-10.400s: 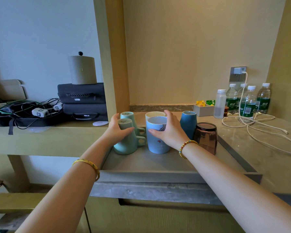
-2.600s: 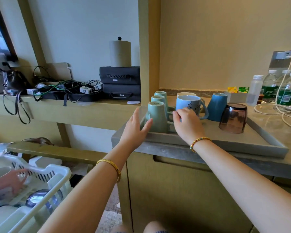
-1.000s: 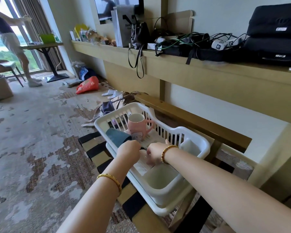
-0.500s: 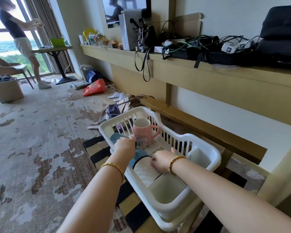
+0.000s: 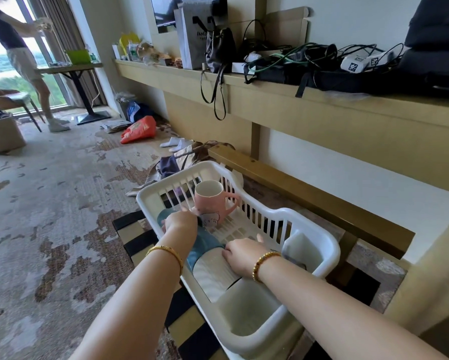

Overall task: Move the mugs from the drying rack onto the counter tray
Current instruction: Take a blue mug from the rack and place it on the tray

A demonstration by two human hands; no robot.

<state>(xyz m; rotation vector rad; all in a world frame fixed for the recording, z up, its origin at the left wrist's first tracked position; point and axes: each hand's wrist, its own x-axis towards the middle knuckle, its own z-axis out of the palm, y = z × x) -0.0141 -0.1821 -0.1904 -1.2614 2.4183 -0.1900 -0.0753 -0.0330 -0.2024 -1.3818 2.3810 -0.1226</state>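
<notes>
Down in the lower middle of the frame sits the white plastic drying rack (image 5: 249, 203), a slatted basket with rounded corners and smooth solid cups moulded into its near end. It rests low, on a striped black-and-tan surface over patterned carpet. Upright at the far end of the rack stands a pink mug (image 5: 210, 203), glossy ceramic with a white inside, a small printed figure on its side and its handle pointing to the right of the frame. Just nearer lies a teal mug (image 5: 202, 242) on its side, and touching its near end is a pale, ribbed cylindrical mug (image 5: 213, 276), also lying down.

The left hand (image 5: 180, 223) is curled over the far end of the teal mug and seems to grip it, though the fingers are hidden behind the knuckles. The right hand (image 5: 244, 257) rests on the pale mug with fingers bent down around its far edge; the thumb sticks up clear. Both wrists carry gold bracelets.

Above, across the upper right, runs a long tan wooden shelf (image 5: 322, 110) crowded with black bags, tangled cables and a grey paper bag; a strap hangs over its edge. An orange plastic bag (image 5: 140, 129) and white slippers lie on the carpet, and another person (image 5: 23, 55) stands by the window at upper left.
</notes>
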